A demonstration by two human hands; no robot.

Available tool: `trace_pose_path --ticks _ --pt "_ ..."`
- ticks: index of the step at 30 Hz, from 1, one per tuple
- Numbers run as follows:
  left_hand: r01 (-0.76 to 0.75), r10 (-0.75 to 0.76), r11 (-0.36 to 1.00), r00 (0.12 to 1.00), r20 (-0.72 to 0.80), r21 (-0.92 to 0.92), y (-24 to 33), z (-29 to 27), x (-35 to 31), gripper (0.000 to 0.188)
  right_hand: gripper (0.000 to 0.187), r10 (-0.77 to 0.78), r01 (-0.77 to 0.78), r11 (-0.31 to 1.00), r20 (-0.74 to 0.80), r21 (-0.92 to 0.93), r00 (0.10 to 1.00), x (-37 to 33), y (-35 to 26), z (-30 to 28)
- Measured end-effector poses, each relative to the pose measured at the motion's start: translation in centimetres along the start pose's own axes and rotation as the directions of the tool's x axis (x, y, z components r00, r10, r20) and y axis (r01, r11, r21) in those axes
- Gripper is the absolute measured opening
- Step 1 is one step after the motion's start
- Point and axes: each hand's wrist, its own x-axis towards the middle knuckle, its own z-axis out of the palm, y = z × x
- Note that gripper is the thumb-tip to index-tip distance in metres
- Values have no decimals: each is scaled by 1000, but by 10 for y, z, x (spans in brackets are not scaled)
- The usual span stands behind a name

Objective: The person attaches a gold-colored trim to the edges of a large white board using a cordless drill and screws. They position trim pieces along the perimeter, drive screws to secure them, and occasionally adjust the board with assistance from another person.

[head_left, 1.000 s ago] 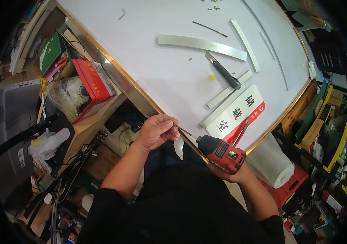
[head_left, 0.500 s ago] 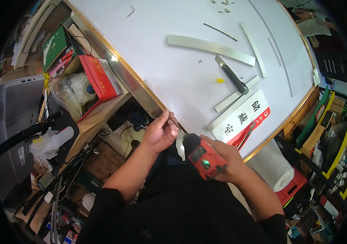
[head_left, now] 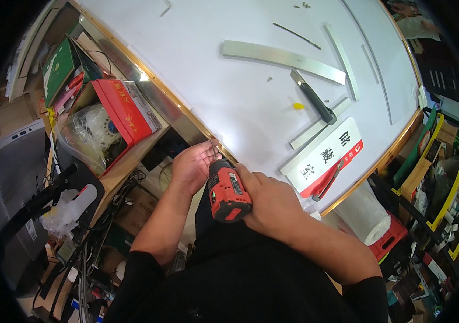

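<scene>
My right hand is wrapped around a red and black cordless drill, close to my body at the table's near edge. The drill's nose points away from me, toward the gold edging. My left hand is at the nose, its fingers drawn together around the front end; what they pinch is mostly hidden. Right of the hands, on the white tabletop, lies a white and red sign plate with a red-handled hand tool on it. Beyond it is a black utility knife.
Flat metal bars and a thin dark rod lie farther back, with small screws. An open red box holding a plastic-wrapped item stands left. A white roll and crowded shelves are on the right.
The drill has swung left and come up to my left hand, its nose now at those fingers. My right hand moved left with it. The view has shifted slightly.
</scene>
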Motion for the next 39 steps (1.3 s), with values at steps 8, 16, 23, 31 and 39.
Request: trace_pose_path --ticks 8,16,23,31,39 --pt "48 -48 999 999 -14 23 3 -1 7 34 77 29 -30 999 42 14 999 12 -4 -3" --pt "93 -89 993 994 -62 73 10 5 3 31 72 26 -26 1000 23 11 999 20 -10 -9" --pt "126 -121 991 988 -94 46 12 6 4 30 69 37 -38 999 58 16 998 25 -18 -18" --pt "94 -64 976 987 -151 199 16 -3 8 38 59 59 -59 998 60 -3 996 32 -27 -22" --pt "-148 337 761 922 -190 632 39 -10 41 43 48 28 -24 998 71 -62 997 41 -38 -23"
